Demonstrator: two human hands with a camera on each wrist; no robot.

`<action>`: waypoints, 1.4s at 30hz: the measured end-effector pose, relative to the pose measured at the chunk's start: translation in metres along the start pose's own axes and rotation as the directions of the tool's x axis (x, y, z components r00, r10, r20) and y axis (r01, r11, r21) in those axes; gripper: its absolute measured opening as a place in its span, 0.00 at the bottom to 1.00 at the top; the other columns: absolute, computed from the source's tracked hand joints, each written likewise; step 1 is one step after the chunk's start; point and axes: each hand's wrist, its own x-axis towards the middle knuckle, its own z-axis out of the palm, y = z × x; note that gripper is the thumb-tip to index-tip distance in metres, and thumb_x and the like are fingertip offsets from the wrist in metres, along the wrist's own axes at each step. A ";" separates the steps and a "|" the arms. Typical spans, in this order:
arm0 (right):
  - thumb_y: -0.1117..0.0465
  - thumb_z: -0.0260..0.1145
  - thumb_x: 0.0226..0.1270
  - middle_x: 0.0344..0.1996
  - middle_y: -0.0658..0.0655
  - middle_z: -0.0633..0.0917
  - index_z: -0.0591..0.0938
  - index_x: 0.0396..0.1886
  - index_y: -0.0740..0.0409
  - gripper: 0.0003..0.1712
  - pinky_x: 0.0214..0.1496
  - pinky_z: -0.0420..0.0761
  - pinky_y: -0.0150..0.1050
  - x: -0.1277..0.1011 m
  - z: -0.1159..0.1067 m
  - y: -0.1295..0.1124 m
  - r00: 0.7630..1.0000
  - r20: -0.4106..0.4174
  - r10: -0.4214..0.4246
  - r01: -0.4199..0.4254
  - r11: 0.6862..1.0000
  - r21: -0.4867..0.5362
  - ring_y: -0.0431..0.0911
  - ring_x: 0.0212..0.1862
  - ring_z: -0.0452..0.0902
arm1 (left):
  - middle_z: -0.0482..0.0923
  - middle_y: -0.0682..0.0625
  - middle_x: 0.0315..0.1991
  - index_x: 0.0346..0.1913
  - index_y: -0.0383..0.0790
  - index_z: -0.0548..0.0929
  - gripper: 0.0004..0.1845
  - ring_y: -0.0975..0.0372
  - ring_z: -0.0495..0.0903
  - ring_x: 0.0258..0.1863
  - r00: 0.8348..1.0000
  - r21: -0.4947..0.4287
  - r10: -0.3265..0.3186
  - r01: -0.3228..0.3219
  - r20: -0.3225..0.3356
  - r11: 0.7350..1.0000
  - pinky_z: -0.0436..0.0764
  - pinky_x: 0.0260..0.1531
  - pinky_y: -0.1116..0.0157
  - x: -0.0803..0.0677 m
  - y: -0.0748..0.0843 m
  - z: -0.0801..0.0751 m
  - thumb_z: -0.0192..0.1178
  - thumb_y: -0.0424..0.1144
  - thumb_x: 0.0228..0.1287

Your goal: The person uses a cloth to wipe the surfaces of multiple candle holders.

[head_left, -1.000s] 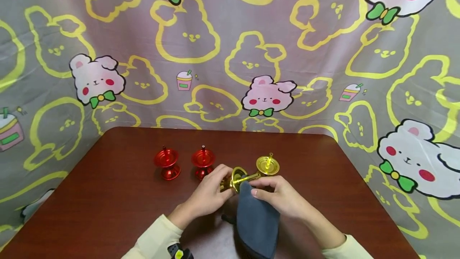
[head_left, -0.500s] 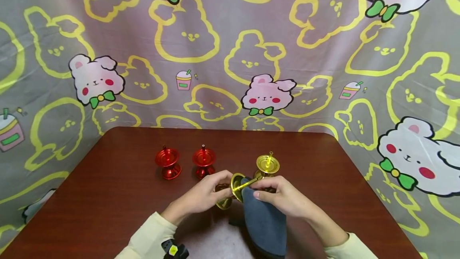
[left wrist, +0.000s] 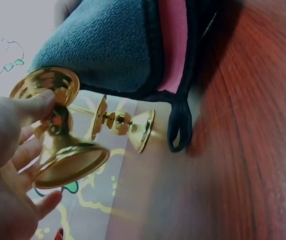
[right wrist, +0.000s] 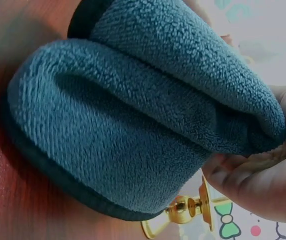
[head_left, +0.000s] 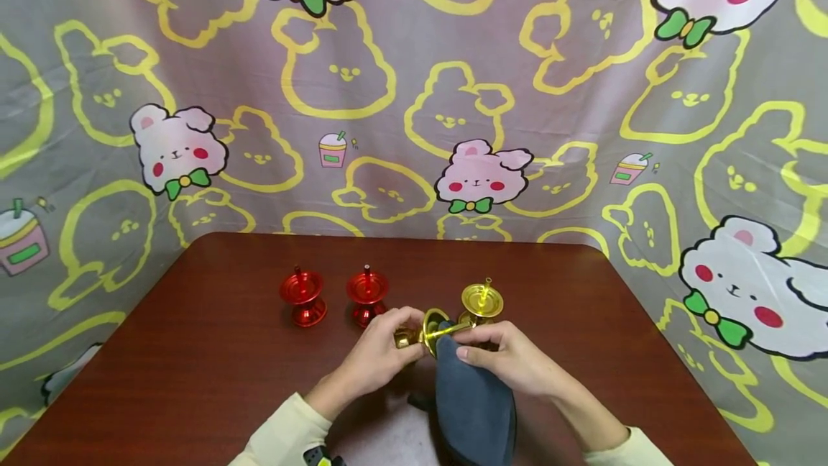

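Note:
My left hand [head_left: 378, 354] grips a shiny gold candle holder [left wrist: 65, 157] by its stem, thumb on the dish, and tilts it above the table so that its spike points right. A thick blue-grey cloth [head_left: 475, 405] with black edging hangs from my right hand [head_left: 520, 365], which pinches it near the top, against the dish and spike. The left wrist view shows the cloth's pink side and a black hanging loop [left wrist: 179, 127]. Behind the right hand stands a second gold candle holder [head_left: 482, 300], upright; its lower part is partly hidden in the head view.
Two red candle holders [head_left: 302, 289] stand upright at the left and middle of the brown wooden table [head_left: 194, 351]. A patterned curtain [head_left: 388, 128] with cartoon rabbits surrounds the table's back and sides.
The gold candle holder in my left hand dips and tilts, then comes back closer to level. The cloth in my right hand shifts slightly right. The standing candle holders stay put.

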 end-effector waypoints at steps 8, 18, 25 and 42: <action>0.60 0.64 0.73 0.51 0.57 0.85 0.84 0.57 0.62 0.17 0.49 0.79 0.35 -0.001 0.004 0.004 1.000 -0.001 -0.016 0.016 1.000 -0.022 0.44 0.51 0.79 | 0.83 0.55 0.42 0.45 0.39 0.87 0.16 0.64 0.80 0.42 0.995 0.115 0.094 -0.090 -0.025 0.989 0.80 0.44 0.64 0.001 0.002 0.007 0.74 0.26 0.52; 0.59 0.64 0.74 0.53 0.57 0.84 0.83 0.59 0.62 0.18 0.50 0.79 0.34 0.000 0.006 0.006 1.000 -0.007 -0.015 0.015 0.999 -0.051 0.45 0.52 0.78 | 0.80 0.54 0.43 0.46 0.42 0.87 0.15 0.63 0.80 0.42 0.993 0.270 0.117 -0.108 -0.018 0.957 0.79 0.46 0.61 -0.001 0.003 0.006 0.73 0.31 0.54; 0.60 0.63 0.74 0.52 0.55 0.85 0.83 0.59 0.61 0.18 0.49 0.79 0.35 0.005 0.003 0.006 1.000 -0.013 -0.026 0.024 0.994 -0.104 0.44 0.50 0.79 | 0.79 0.52 0.51 0.51 0.42 0.84 0.13 0.62 0.78 0.49 0.990 0.224 0.061 -0.088 0.125 0.970 0.78 0.53 0.59 0.002 0.004 -0.006 0.64 0.32 0.64; 0.49 0.70 0.68 0.51 0.51 0.85 0.84 0.59 0.55 0.24 0.50 0.81 0.41 0.035 0.000 0.003 0.994 -0.098 -0.039 0.004 0.941 -0.339 0.46 0.52 0.80 | 0.82 0.50 0.50 0.60 0.40 0.81 0.21 0.60 0.80 0.48 0.998 0.154 -0.036 0.027 0.054 0.988 0.80 0.51 0.57 0.017 -0.021 -0.009 0.69 0.32 0.64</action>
